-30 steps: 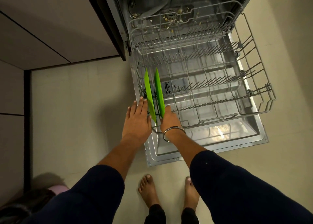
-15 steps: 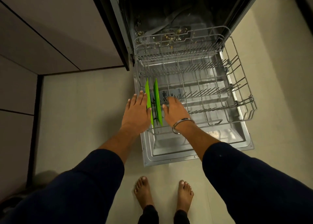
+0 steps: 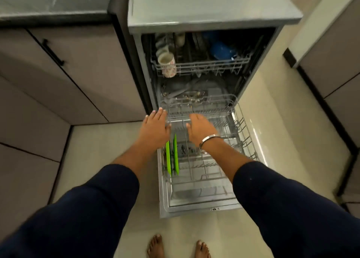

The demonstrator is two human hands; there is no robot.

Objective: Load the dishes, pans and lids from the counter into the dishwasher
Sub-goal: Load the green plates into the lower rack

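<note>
Two green plates (image 3: 172,156) stand on edge side by side at the left of the pulled-out lower rack (image 3: 241,133) of the open dishwasher (image 3: 204,24). My left hand (image 3: 154,128) hovers above the rack's left rim with straight fingers, holding nothing. My right hand (image 3: 200,128), a metal bangle on its wrist, floats over the middle of the rack with relaxed fingers, also empty. Both hands are above and beyond the plates, not touching them.
The upper rack (image 3: 202,64) inside holds a patterned mug (image 3: 167,64), other cups and a blue dish (image 3: 223,51). The open door (image 3: 194,209) lies flat over the floor. Cabinets flank left (image 3: 68,72) and right (image 3: 331,63). My bare feet (image 3: 155,246) stand before the door.
Both hands let go of the green plates and lifted up and away over the rack. My view rose, now showing the upper rack and the counter top.
</note>
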